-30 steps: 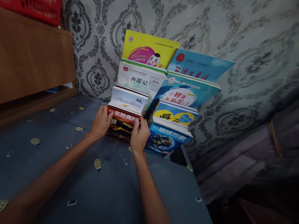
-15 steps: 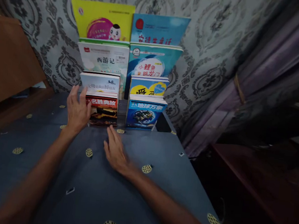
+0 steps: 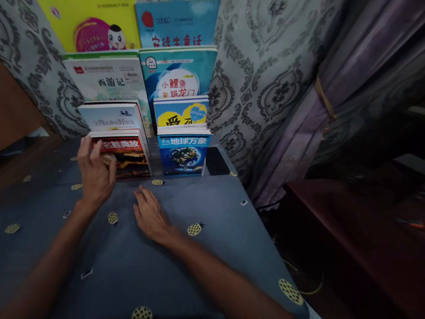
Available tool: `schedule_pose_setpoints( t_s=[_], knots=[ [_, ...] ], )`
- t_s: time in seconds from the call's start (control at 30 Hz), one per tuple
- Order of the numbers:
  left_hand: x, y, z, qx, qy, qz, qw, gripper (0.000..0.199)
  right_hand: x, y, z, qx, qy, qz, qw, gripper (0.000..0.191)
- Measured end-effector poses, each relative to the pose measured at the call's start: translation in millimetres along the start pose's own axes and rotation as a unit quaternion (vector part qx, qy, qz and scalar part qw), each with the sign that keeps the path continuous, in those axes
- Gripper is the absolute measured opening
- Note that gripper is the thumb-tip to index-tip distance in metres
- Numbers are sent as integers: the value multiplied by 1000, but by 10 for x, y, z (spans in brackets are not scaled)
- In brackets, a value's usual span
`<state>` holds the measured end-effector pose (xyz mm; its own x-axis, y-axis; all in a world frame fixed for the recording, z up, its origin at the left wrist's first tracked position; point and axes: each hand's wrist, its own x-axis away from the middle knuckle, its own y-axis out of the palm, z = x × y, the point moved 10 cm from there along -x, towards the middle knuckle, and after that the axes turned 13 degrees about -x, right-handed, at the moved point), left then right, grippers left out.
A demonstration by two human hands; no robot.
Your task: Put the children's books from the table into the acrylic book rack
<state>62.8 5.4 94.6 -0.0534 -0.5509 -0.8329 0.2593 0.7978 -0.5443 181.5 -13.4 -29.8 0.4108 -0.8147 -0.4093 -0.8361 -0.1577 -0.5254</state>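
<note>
Books stand in two stepped columns against the wall. At the front left is a book with a red title band [image 3: 130, 156], and my left hand [image 3: 96, 173] touches its left edge, fingers bent and apart. Behind it stand a pale blue book [image 3: 113, 117], a white-green book [image 3: 108, 80] and a yellow book [image 3: 90, 17]. The right column has a blue globe book [image 3: 183, 155] in front, then a yellow-blue book [image 3: 182, 114], a teal book [image 3: 179, 76] and a blue book [image 3: 180, 20]. My right hand [image 3: 149, 214] rests on the cloth before the left column, holding nothing.
A blue patterned cloth [image 3: 161, 271] covers the table. A brown wooden panel [image 3: 1, 110] stands at the left. To the right are a tied purple curtain [image 3: 305, 119] and a dark red surface [image 3: 357, 232]. A dark flat piece [image 3: 218, 161] lies beside the globe book.
The view has turned, so the books appear further left and tilted. My left hand stays at the front left book, which now looks angled. My right hand remains low before it.
</note>
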Motion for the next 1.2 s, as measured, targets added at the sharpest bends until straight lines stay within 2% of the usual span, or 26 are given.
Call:
schedule_pose_setpoints(
  t_s=[0.07,0.13,0.23,0.33,0.47,0.6,0.73,1.0,1.2],
  knots=[
    [99,10,-112,0,-32,21,999,65,-7,6,25,0,12,-4,1000,43],
    [199,67,-324,12,-93,34,995,69,-10,3,65,-10,23,3,1000,42],
    [377,273,-693,76,-196,13,978,71,-7,-27,144,-40,31,41,998,44],
    [538,462,-889,138,-234,-23,962,71,-22,-72,225,-72,30,86,993,53],
    [639,513,-866,144,-202,-53,967,73,-147,-138,302,-106,24,119,987,63],
    [662,508,-784,131,-170,-59,975,74,-326,-210,416,-125,26,154,980,71],
    [680,561,-802,134,-176,-63,973,75,-440,-206,568,-130,34,179,975,74],
    [633,550,-795,212,-197,-48,956,71,-566,-184,566,-105,22,204,973,66],
    [633,656,-885,252,-206,-45,944,65,-653,-245,596,-74,7,222,972,59]
  ],
)
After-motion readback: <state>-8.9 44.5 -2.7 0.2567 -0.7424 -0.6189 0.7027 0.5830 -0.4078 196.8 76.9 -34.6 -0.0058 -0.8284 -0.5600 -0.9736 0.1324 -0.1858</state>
